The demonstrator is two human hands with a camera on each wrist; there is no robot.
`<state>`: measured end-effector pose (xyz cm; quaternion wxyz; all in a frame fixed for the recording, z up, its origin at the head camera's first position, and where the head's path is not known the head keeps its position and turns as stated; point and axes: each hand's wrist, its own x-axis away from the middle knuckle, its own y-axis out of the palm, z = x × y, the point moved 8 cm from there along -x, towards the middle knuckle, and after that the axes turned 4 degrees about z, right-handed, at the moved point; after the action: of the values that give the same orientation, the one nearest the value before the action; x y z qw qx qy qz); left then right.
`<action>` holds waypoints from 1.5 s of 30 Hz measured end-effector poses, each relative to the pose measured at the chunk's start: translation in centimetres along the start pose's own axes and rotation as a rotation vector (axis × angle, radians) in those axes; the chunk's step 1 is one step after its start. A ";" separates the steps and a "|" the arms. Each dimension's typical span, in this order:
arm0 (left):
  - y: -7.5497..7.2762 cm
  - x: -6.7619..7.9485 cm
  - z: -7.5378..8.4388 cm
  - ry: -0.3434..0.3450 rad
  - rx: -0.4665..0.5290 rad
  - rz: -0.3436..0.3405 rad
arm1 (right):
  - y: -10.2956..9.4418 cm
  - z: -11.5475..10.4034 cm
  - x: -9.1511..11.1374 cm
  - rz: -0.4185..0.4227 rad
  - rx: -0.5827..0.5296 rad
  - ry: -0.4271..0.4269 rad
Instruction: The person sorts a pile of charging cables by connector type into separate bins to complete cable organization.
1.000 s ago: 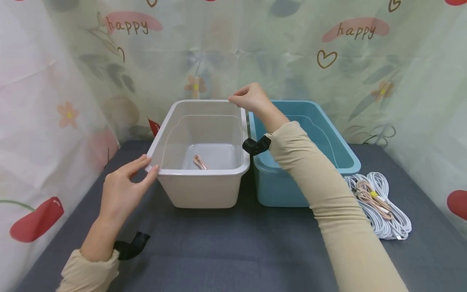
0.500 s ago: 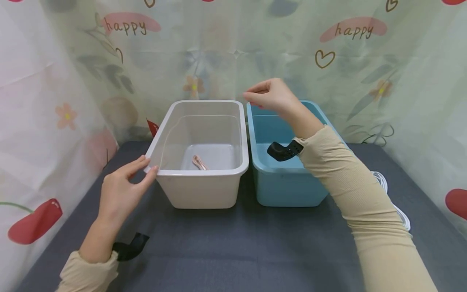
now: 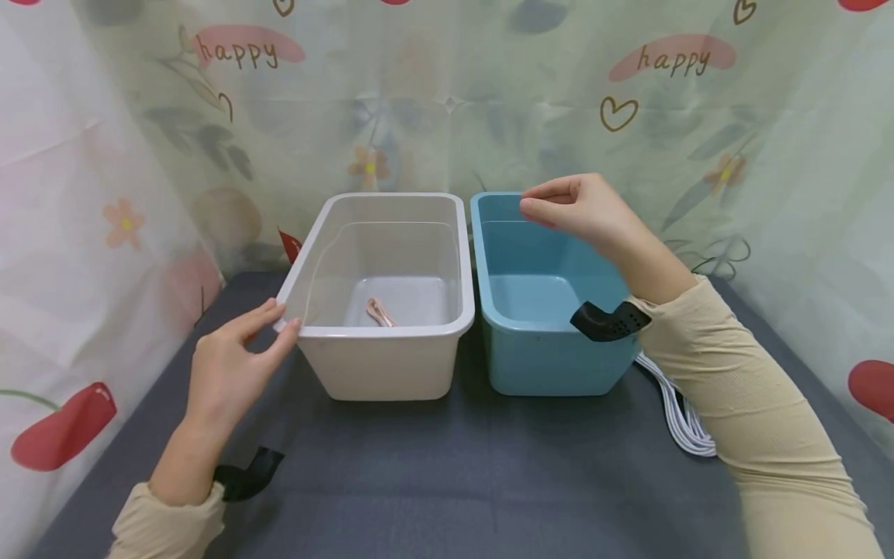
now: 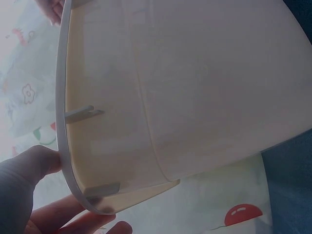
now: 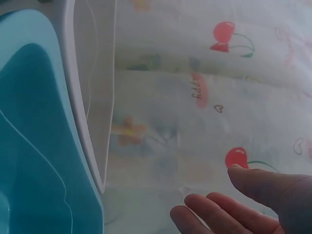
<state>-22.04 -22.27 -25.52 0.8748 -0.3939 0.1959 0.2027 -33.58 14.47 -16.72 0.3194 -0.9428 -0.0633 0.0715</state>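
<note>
The near left corner of a beige plastic bin point(image 3: 391, 365) is held by my left hand point(image 3: 226, 373), thumb and fingers on either side of its rim. In the left wrist view the thumb and fingers point(image 4: 56, 212) meet that rim from opposite sides. A small pinkish coiled cable point(image 3: 379, 312) lies on the bin's floor. Over the far side of a blue bin point(image 3: 552, 357) hovers my right hand point(image 3: 587, 210), holding nothing. Its fingers are relaxed, and in the right wrist view the thumb point(image 5: 258, 185) stands apart from them.
Both bins stand side by side on a dark grey cloth-covered table point(image 3: 419, 481). Coiled white cables point(image 3: 680, 415) lie right of the blue bin, partly hidden by my right sleeve point(image 3: 761, 419). A printed curtain point(image 3: 447, 93) surrounds the back and sides.
My right hand has left the far right corner of the beige bin's rim and moved right over the blue bin. The left hand has stayed on its corner.
</note>
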 end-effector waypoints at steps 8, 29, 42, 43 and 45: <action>0.0 0.0 -0.1 0.000 0.002 0.006 | -2.3 2.4 2.2 0.040 -0.056 -0.020; 0.1 0.1 -0.1 -0.004 0.009 0.016 | -8.1 13.4 8.4 0.255 -0.061 0.099; 0.1 0.1 -0.1 -0.003 0.006 0.016 | -9.2 21.0 11.1 0.210 -0.036 0.169; 0.1 0.1 -0.1 -0.003 0.005 0.018 | -9.2 21.6 11.2 0.205 -0.010 0.180; 0.1 0.1 0.0 -0.002 0.006 0.020 | -9.3 22.8 11.5 0.200 0.041 0.204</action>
<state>-22.07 -22.21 -25.65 0.8741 -0.3892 0.1996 0.2113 -26.96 37.17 -30.04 0.3348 -0.9400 0.0652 0.0082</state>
